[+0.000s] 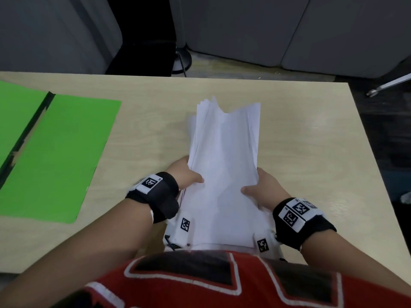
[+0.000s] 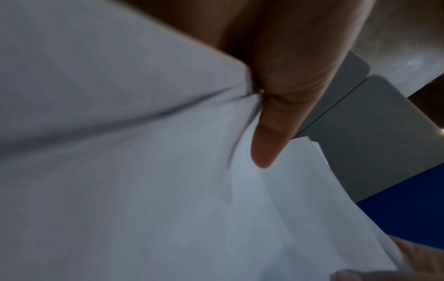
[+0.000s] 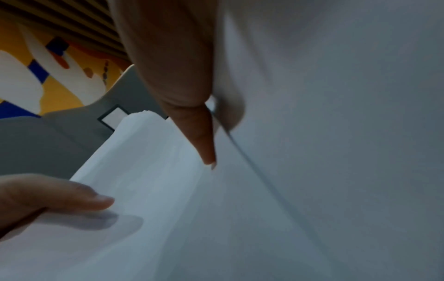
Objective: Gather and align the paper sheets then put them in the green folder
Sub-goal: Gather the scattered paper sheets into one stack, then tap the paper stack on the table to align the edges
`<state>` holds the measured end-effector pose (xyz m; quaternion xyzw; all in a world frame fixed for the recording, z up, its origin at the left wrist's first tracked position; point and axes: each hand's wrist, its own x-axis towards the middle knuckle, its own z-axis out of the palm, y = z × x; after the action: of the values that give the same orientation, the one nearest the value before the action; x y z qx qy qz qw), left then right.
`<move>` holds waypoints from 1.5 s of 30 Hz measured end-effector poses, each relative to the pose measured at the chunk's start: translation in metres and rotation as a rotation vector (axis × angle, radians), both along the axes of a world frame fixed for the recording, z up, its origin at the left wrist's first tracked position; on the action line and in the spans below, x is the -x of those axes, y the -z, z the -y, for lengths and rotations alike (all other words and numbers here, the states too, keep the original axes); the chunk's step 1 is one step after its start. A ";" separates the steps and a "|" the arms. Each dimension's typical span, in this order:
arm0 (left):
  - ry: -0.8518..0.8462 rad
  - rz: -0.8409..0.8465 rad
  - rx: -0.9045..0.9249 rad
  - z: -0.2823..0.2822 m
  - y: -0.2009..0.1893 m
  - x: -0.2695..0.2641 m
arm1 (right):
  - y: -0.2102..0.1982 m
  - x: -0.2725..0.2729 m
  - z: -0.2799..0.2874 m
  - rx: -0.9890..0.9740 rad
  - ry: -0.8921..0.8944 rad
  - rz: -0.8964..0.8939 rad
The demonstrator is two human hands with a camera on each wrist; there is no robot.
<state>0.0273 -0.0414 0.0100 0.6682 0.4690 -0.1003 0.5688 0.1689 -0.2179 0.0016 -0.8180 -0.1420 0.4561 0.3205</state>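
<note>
I'm mid-align: left hand [image 1: 188,177] and right hand [image 1: 262,188] pinch the sheets [image 1: 224,156], far edges ragged. Next, I'd tap them square, then carry to the folder [image 1: 57,156] at 9 o'clock.

From the head we are looking steeply down over the pale wooden table [image 1: 289,121]. At each wrist we are peering along the thumb from very close. All three views are sharing the white paper stack [image 1: 224,174] [image 2: 144,190] [image 3: 240,209].
</note>
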 end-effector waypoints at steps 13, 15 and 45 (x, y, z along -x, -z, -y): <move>-0.364 0.576 -0.037 -0.013 -0.055 0.017 | -0.062 -0.011 0.012 -0.564 0.187 0.119; -0.311 0.714 -0.100 -0.010 -0.081 0.018 | -0.080 -0.009 0.013 -0.660 0.207 0.257; 0.078 0.932 -1.007 0.037 -0.187 0.034 | -0.169 0.033 0.033 -0.830 0.067 1.251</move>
<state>-0.0063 -0.0783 0.1972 0.8409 0.1404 0.4074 0.3275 0.1358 -0.2505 0.1701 -0.7404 -0.4328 -0.1950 0.4759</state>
